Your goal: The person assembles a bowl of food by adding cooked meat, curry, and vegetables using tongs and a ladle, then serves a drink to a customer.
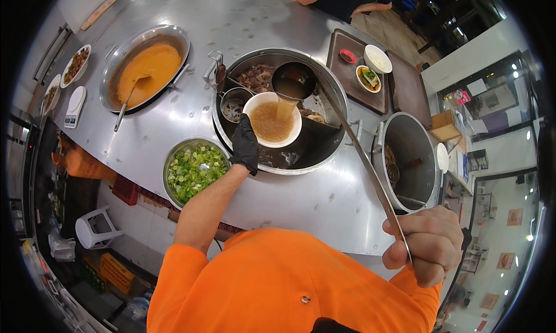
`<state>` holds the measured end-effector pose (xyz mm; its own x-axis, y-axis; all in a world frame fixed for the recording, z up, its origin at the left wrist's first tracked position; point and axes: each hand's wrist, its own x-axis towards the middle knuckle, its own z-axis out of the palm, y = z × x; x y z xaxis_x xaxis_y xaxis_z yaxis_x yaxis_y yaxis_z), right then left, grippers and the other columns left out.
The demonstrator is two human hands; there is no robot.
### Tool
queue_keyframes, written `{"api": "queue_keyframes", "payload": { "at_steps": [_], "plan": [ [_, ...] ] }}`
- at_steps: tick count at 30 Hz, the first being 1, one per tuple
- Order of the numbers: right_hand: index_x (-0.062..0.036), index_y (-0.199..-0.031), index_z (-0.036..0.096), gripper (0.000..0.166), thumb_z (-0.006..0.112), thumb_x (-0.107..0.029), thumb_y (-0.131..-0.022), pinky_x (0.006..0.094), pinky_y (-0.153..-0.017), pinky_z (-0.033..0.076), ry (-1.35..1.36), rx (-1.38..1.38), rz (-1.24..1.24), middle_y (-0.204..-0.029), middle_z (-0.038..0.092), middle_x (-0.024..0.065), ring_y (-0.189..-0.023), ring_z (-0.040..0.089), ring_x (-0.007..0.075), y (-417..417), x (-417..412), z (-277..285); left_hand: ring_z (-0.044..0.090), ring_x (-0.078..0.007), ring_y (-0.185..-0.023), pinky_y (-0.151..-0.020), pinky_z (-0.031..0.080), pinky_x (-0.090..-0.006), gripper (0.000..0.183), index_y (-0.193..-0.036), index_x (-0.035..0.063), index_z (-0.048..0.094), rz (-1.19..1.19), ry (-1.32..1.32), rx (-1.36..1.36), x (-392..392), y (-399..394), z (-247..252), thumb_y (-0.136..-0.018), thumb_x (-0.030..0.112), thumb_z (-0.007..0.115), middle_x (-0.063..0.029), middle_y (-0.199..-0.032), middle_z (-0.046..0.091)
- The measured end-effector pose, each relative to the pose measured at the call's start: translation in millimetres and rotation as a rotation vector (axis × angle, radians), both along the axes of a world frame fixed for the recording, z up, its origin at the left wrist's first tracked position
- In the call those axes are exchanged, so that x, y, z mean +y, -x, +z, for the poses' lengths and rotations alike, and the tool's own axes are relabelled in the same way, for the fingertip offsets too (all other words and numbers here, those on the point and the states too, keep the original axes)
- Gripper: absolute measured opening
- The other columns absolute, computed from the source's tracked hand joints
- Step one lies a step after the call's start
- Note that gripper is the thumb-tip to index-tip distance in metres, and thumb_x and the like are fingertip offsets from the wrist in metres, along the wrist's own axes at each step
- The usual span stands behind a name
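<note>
My left hand [246, 144], in a black glove, holds a white bowl [297, 137] of brown broth over a large round metal pot [321, 168]. My bare right hand [425, 244] grips the end of a long-handled metal ladle [294, 74]. The ladle is tipped above the bowl, and broth runs from it into the bowl. Inside the pot, dividers separate cooked meat [256, 77] from dark liquid [282, 157]. A small metal strainer or cup [233, 108] sits in the pot, left of the bowl. A metal bowl of chopped green onions [195, 170] stands beside my left forearm.
At left are a wide pan of orange sauce [150, 70] with a spoon, a kitchen scale [75, 107] and bowls of chopped food [76, 66]. A tray [347, 81] with small dishes lies at the back right. A deep pot [412, 159] stands at right. Another person [347, 0] is across the table.
</note>
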<state>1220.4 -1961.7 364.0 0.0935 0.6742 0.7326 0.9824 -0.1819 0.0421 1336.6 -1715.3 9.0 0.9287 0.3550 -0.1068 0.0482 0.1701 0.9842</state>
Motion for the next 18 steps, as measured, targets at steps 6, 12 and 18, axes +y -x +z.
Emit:
{"api": "queue_keyframes", "payload": {
  "at_steps": [6, 12, 18],
  "plan": [
    [-0.008, -0.069, 0.036, 0.041, 0.072, 0.0, -0.088, 0.0255, -0.036, 0.047, -0.133, 0.049, -0.099, -0.068, 0.052, 0.0044, -0.057, 0.068, 0.0206, 3.4, -15.8, -6.9, 0.061, -0.0183, -0.112, -0.099, 0.047, -0.0315, 0.051, -0.134, -0.0073, 0.057, 0.057, -0.081, -0.021, -10.5, 1.6, 5.3, -0.112, 0.036, 0.042, -0.0134, -0.125, 0.066],
    [-0.0036, -0.086, 0.052, 0.017, 0.057, -0.009, -0.101, 0.0205, -0.045, 0.045, -0.664, 0.333, -0.728, -0.068, 0.062, 0.0066, -0.049, 0.059, 0.0116, 10.1, -37.1, -0.7, 0.062, -0.017, -0.11, -0.097, 0.048, -0.0318, 0.051, -0.13, -0.0067, 0.061, -0.008, 0.248, -0.066, -22.0, 1.6, 12.7, -0.112, 0.036, 0.04, -0.0104, -0.122, 0.068],
    [-0.0034, -0.088, 0.053, 0.016, 0.059, -0.009, -0.102, 0.0205, -0.048, 0.047, -0.798, 0.678, -0.71, -0.066, 0.062, 0.0069, -0.055, 0.062, 0.0092, -37.1, -91.6, -43.9, 0.06, -0.0169, -0.116, -0.103, 0.046, -0.0305, 0.052, -0.137, -0.0067, 0.056, 0.061, 0.083, -0.08, 0.6, 17.5, 3.1, -0.112, 0.036, 0.039, -0.0103, -0.128, 0.065]
  ]
}}
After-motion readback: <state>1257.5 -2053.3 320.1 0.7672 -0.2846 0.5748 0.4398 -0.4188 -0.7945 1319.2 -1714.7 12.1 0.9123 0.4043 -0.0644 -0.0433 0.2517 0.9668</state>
